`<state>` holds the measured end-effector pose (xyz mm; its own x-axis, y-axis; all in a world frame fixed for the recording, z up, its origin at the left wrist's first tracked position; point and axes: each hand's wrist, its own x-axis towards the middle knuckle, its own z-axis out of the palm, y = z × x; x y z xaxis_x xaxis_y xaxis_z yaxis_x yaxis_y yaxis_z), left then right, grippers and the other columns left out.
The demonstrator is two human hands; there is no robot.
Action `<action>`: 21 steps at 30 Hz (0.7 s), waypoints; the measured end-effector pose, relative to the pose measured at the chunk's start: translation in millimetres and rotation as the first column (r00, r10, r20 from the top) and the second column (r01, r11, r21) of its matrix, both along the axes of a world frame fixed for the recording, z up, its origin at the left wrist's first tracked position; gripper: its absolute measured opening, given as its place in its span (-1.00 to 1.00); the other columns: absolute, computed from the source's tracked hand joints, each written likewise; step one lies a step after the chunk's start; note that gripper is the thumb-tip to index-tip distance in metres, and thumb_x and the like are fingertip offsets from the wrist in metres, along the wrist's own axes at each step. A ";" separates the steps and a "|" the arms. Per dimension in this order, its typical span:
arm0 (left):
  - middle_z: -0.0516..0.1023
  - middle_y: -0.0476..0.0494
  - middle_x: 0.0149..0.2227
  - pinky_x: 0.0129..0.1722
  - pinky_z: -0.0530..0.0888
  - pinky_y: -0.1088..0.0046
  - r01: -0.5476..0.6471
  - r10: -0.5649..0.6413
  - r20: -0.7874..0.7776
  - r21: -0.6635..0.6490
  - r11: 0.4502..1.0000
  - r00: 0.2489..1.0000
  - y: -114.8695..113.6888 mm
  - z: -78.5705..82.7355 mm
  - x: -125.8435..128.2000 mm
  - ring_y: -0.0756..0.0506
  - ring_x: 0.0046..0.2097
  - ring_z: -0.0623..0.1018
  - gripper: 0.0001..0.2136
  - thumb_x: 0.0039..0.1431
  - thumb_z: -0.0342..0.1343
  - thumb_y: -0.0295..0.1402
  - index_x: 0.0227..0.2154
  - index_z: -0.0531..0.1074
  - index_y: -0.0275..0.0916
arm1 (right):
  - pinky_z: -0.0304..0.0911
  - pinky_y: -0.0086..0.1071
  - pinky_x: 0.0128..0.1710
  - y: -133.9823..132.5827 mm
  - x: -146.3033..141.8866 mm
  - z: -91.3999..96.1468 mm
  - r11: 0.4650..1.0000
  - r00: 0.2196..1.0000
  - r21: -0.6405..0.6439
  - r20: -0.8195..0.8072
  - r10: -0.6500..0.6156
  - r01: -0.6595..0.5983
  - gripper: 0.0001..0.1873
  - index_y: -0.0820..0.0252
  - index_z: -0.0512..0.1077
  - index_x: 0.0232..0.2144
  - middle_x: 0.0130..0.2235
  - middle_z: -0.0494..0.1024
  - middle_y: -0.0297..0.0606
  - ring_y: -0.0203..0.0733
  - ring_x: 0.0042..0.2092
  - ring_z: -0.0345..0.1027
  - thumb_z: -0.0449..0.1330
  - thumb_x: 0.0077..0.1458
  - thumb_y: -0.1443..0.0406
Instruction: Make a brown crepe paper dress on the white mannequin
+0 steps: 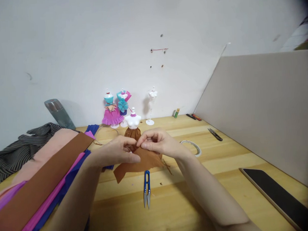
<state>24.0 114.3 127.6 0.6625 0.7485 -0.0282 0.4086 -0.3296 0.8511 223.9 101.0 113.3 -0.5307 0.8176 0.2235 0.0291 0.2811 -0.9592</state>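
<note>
A: Finger state, left to right?
B: Left hand (pixel 113 151): thumb and index held parted; grip on cloth (pixel 146 159) can't be told. Form (pixel 133 121) set just beyond fingertips, brown skirt (pixel 131 132) fitted. Cloth spread under fingers. Snips (pixel 146 184) laid nearside of fingers. Cloth edge pinched by right hand (pixel 160 142), thumb to index.
A: Step?
B: Edge being gathered, probably. Steady right pinch needed; fold to be fed by left.
</note>
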 end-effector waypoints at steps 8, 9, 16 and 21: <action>0.31 0.05 -0.64 -0.58 0.15 0.55 0.040 -0.038 0.020 -0.141 0.989 0.999 0.6 -10.0 7.3 0.07 -0.58 0.26 -0.74 0.03 0.11 -0.25 -0.66 0.34 -0.28 | -0.14 -0.51 -0.65 6.5 2.1 -4.8 0.999 0.998 -0.012 -0.026 -0.052 0.052 -0.76 0.27 0.46 -0.39 -0.64 0.22 -0.50 -0.47 -0.63 -0.02 0.22 0.02 0.17; 0.36 0.03 -0.63 -0.57 0.18 0.56 0.031 -0.024 0.041 -0.163 0.986 0.999 0.8 -9.5 6.7 0.06 -0.57 0.30 -0.75 0.03 0.11 -0.26 -0.64 0.36 -0.29 | -0.11 -0.51 -0.65 8.1 2.3 -5.8 0.997 0.997 -0.013 -0.042 -0.070 0.070 -0.74 0.27 0.46 -0.38 -0.62 0.24 -0.49 -0.46 -0.63 0.00 0.23 0.02 0.15; 0.50 -0.07 -0.58 -0.52 0.32 0.54 -0.051 0.091 0.275 -0.149 0.987 0.957 7.0 -12.2 -0.6 0.00 -0.52 0.45 -0.73 0.05 0.16 -0.19 -0.58 0.46 -0.30 | -0.14 -0.49 -0.66 14.9 9.5 -7.8 0.993 0.988 0.048 -0.117 -0.104 0.110 -0.59 0.26 0.46 -0.37 -0.69 0.20 -0.49 -0.43 -0.66 0.03 0.11 0.12 0.01; 0.60 -0.11 -0.41 -0.32 0.46 0.46 -0.111 0.174 0.431 -0.167 0.980 0.885 6.0 -11.4 -5.9 -0.07 -0.37 0.56 -0.79 0.04 0.21 -0.20 -0.40 0.56 -0.27 | -0.10 -0.48 -0.63 12.8 16.1 -3.4 1.000 0.996 0.022 -0.091 -0.012 0.014 -0.57 0.26 0.40 -0.48 -0.60 0.28 -0.42 -0.44 -0.62 0.04 0.16 0.05 -0.02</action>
<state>18.1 120.4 116.2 0.5161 0.8457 0.1357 0.0144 -0.1670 0.9859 240.0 113.9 109.9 -0.4967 0.8185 0.2885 -0.0541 0.3026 -0.9516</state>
